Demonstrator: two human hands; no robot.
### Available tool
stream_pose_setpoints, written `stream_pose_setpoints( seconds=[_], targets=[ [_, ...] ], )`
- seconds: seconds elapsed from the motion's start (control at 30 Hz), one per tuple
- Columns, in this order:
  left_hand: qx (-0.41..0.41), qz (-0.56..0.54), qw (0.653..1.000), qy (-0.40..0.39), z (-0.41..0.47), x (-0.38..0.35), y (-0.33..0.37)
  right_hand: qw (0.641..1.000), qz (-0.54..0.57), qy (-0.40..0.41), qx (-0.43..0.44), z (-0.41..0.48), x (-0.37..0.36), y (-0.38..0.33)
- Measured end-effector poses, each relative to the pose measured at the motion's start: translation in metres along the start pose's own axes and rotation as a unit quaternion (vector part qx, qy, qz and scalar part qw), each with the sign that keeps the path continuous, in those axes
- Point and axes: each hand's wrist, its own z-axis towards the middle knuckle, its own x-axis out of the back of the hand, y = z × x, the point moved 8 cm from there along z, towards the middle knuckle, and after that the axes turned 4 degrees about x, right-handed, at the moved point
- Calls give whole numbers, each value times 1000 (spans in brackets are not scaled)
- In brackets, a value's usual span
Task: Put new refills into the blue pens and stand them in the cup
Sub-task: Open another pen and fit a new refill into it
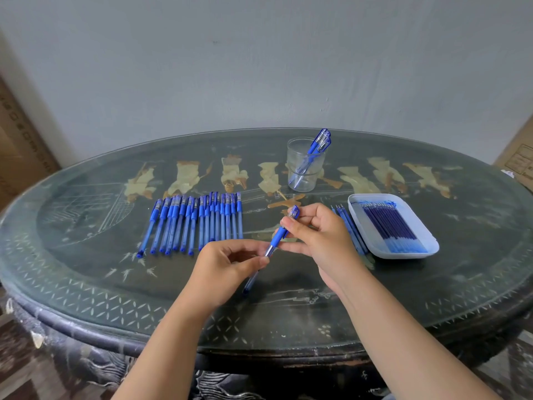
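Left hand (230,264) pinches blue pen (279,235) at lower barrel; right hand (317,235) grips capped end, farther back.

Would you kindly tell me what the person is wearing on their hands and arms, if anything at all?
Nothing shows on either. The left hand and right hand are bare: no gloves, rings, watch or bracelet. The left forearm and right forearm are uncovered as well, with no sleeve on the stretch in view.
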Motion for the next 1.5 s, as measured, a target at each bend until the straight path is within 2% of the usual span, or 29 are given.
stream_pose_setpoints(
  seconds=[0.57, 0.77, 0.83, 0.93, 1.03, 1.17, 1.3, 1.5],
  targets=[
    [-19, 18, 999, 26, -1, -1, 4, 1000, -25, -3, 10, -4, 1, -3],
    [-55, 56, 996, 38, 2, 2, 14, 995, -59, -11, 76, -6, -10, -13],
    [-90, 85, 991, 58, 1, 7, 17, 993, -64, 11, 97, 1, -8, -20],
    [-156, 179, 959, 154, -2, 30, 19, 985, -31, 83, 150, 18, 11, -47],
    [-171, 254, 924, 227, -3, 47, 15, 958, -59, 171, 224, 43, 37, -85],
    [-185, 313, 894, 263, 2, 50, 8, 920, -69, 251, 293, 76, 55, -121],
    [-188, 328, 884, 273, 7, 52, 3, 903, -105, 269, 319, 99, 52, -134],
    [-190, 313, 884, 289, 8, 57, 2, 896, -259, 249, 263, 134, 56, -110]
  ],
)
